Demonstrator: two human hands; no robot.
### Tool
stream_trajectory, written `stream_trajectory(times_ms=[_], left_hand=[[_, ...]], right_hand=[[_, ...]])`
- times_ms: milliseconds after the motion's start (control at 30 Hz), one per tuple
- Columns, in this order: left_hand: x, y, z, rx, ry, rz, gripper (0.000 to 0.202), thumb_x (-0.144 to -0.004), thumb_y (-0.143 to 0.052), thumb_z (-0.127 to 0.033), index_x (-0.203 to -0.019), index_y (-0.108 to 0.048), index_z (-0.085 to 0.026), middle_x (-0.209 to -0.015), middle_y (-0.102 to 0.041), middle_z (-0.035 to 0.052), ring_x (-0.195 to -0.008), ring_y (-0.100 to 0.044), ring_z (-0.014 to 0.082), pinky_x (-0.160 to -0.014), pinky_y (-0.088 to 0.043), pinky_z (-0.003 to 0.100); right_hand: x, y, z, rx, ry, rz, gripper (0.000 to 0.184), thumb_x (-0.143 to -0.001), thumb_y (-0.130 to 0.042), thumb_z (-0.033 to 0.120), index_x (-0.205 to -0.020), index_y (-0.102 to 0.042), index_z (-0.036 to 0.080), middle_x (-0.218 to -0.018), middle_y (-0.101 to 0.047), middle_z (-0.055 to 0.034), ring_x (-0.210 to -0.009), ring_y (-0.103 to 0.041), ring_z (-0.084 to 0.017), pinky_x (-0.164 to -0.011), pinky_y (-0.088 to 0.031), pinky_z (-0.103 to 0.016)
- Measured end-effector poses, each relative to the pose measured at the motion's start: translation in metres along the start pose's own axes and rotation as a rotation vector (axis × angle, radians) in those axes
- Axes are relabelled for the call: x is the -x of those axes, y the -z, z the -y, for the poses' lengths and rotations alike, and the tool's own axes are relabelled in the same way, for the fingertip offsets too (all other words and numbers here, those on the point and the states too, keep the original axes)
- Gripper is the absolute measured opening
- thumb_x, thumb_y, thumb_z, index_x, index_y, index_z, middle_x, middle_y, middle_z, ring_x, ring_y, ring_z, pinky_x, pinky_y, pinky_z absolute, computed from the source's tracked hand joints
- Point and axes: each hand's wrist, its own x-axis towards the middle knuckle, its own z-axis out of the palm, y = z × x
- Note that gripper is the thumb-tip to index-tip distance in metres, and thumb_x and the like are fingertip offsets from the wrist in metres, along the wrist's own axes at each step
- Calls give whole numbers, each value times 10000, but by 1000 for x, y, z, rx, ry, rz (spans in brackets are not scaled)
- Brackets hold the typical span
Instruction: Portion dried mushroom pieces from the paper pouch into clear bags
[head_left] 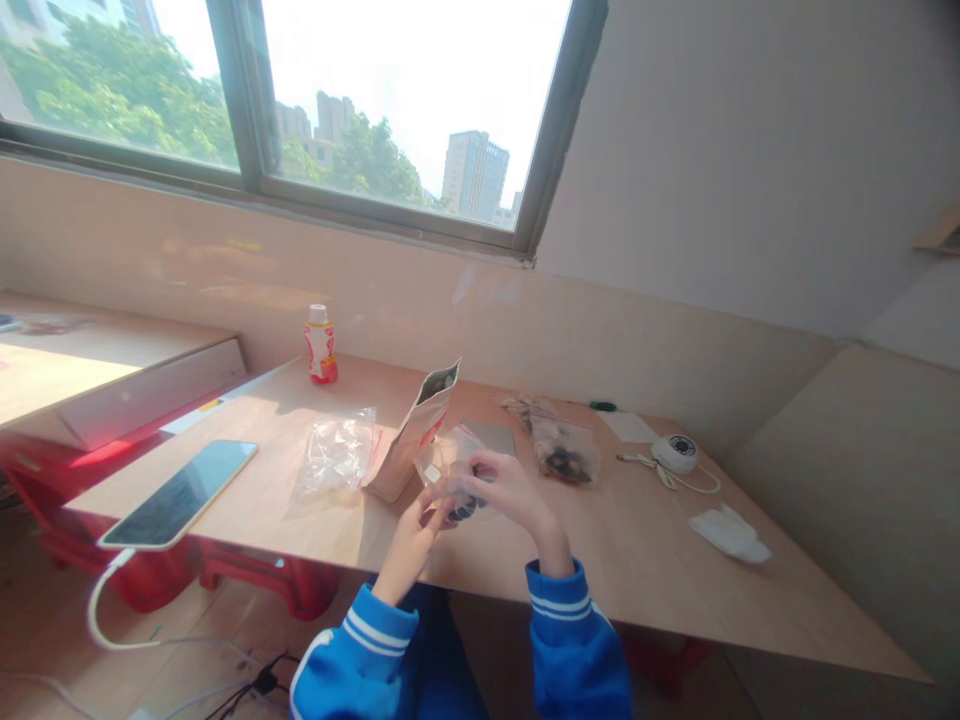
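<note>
Between my two hands is a small clear plastic bag (448,452) with dark contents low in it and a small white piece showing near its left side. My left hand (417,530) pinches the bag's lower left part, fingers closed. From the right, my right hand (516,492) has its fingers bent and pressed against the bag's upper right part. Just left of the bag, an open kraft paper pouch (409,445) stands upright, leaning a little. Beside the pouch lies a clear, crumpled plastic bag (337,452). What exactly sits under my fingers is hidden.
A phone (180,495) with a white cable lies at the table's left edge. A drink bottle (321,345) stands at the back. To the right are a bag of dark parts (564,455), a white dome camera (675,453), a white crumpled packet (729,533) and a green-handled tool (603,406).
</note>
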Motion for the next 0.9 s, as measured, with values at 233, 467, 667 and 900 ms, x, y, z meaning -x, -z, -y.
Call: stream_trajectory(times_ms=[233, 467, 667, 900], left_hand=[[0, 2, 5, 174, 21, 28, 685, -756, -673, -490, -1326, -485, -161, -1366, -542, 185, -1182, -581, 328, -847, -582, 419], [5, -4, -2, 316, 119, 47, 754, -712, -735, -447, -1368, -460, -196, -1407, -505, 183, -1209, -558, 349, -927, -536, 455], [6, -4, 1, 359, 174, 37, 734, -700, -756, -409, -1348, -483, -197, -1382, -532, 185, -1120, -622, 330, -931, -519, 450], [5, 0, 7, 321, 240, 38, 684, -650, -790, -399, -1264, -561, -202, -1257, -636, 156, -1142, -610, 317, -868, -542, 377]], right_hand=[[1, 6, 2, -212, -97, -147, 253, -750, -696, 395, -748, -651, 146, -704, -634, 12, -651, -585, -125, -587, -437, -220], [-3, 7, -5, -411, -63, -291, 282, -685, -774, 407, -761, -655, 162, -771, -694, -21, -726, -635, -154, -679, -484, -259], [-18, 10, -1, -465, 12, -416, 278, -724, -750, 417, -783, -639, 169, -803, -698, -25, -755, -635, -157, -707, -491, -271], [-68, 8, 44, -484, 193, -489, 302, -682, -760, 416, -772, -591, 183, -797, -686, -12, -820, -654, -166, -784, -512, -295]])
